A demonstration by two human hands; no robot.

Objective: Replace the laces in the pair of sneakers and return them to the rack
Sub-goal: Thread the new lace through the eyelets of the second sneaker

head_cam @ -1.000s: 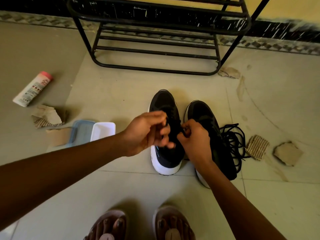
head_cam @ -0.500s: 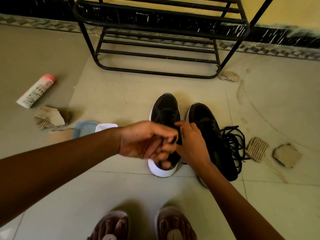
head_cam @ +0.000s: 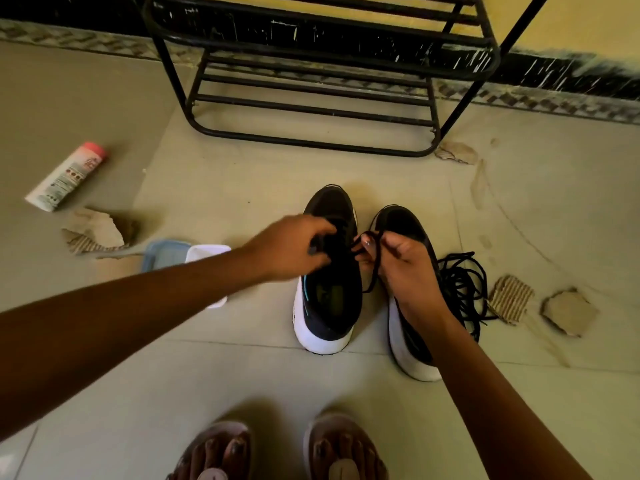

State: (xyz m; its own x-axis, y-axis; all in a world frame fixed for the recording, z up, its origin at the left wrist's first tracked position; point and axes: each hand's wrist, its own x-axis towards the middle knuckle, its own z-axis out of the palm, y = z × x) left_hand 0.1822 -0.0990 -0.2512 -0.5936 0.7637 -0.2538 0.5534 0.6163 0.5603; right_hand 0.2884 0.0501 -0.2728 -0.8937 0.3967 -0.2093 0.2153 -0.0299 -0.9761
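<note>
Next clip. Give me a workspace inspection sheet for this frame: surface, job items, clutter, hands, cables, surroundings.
Surface: tiled floor, marked near the rack.
Job's things: left sneaker and right sneaker side by side, toes toward the rack; lace running between the hands; loose laces heaped right of the right sneaker.
Clutter: tube, cardboard scraps, blue tray, white tray.
Hands: left hand curled over the left sneaker's lacing, grip blurred; right hand pinches the lace.
Cables: nothing seen.
Surroundings: yellow wall, dark skirting, the person's sandalled feet.
</note>
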